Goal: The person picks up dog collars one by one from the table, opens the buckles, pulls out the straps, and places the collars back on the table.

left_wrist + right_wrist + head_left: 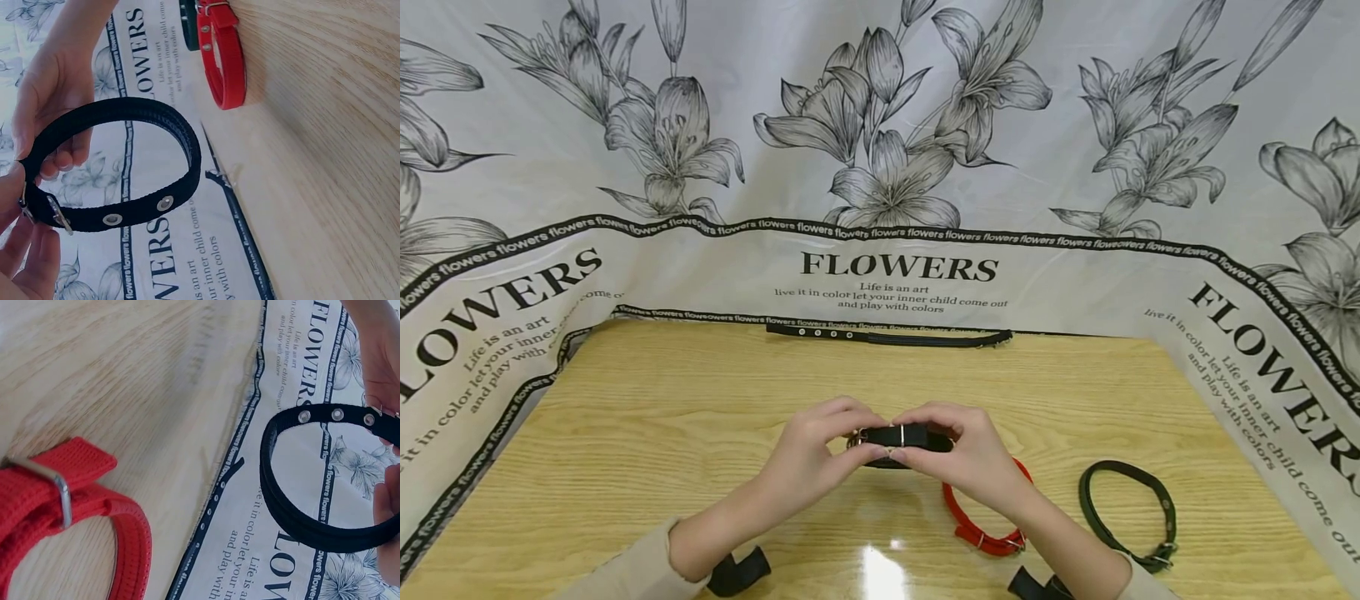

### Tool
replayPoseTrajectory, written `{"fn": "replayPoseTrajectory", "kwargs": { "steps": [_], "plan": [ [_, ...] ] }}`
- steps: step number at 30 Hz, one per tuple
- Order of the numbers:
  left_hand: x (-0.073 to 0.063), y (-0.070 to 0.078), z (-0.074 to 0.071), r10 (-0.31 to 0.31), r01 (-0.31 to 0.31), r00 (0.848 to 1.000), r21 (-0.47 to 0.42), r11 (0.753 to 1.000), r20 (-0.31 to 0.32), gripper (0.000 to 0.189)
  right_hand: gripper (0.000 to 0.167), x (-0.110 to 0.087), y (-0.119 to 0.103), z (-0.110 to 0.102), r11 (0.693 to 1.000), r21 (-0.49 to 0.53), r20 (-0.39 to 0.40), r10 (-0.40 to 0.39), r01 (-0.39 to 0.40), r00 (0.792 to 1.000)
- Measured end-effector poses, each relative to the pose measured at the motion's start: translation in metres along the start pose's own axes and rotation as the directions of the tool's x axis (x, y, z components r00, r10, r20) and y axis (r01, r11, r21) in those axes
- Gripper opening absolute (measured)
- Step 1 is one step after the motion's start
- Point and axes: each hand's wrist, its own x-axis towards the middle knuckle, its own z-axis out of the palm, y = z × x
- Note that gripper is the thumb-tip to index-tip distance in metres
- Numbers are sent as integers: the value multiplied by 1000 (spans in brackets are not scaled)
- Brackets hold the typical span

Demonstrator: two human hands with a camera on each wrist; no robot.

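Both hands hold a black buckled collar (913,435) over the middle of the wooden table. The left hand (816,446) pinches its strap at the metal buckle (60,214). Right beside it, the right hand (973,454) grips the strap close to the metal keeper loop, thumb below and fingers above. In both wrist views the collar hangs as a closed ring with several metal eyelets (337,415). Under the right forearm lies a red collar (962,517), also buckled into a ring and partly hidden by the arm.
A dark green collar (1086,500) lies buckled in a ring at the right. Along the back edge of the table (685,400) another black collar (917,338) is stretched out straight. White flower-print cloth (895,275) borders the table at the back and sides.
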Motion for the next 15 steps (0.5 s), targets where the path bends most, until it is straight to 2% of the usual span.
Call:
{"fn": "replayPoseTrajectory", "kwargs": {
  "steps": [4,7,11,15],
  "plan": [
    [2,3,-1,-3,0,998,-56,998,-55,23,21,-1,-2,0,996,86,-30,11,-8,999],
    [2,7,-1,-36,29,996,-94,995,-80,21,21,-1,-3,1,989,146,-59,34,-25,998],
    [3,11,-1,-139,124,987,-167,978,-79,18,22,-2,-3,1,973,226,-93,77,-54,993],
    [2,12,1,-249,229,967,-234,945,-60,16,28,-1,-3,3,952,299,-113,100,-62,989]
  ]
}}
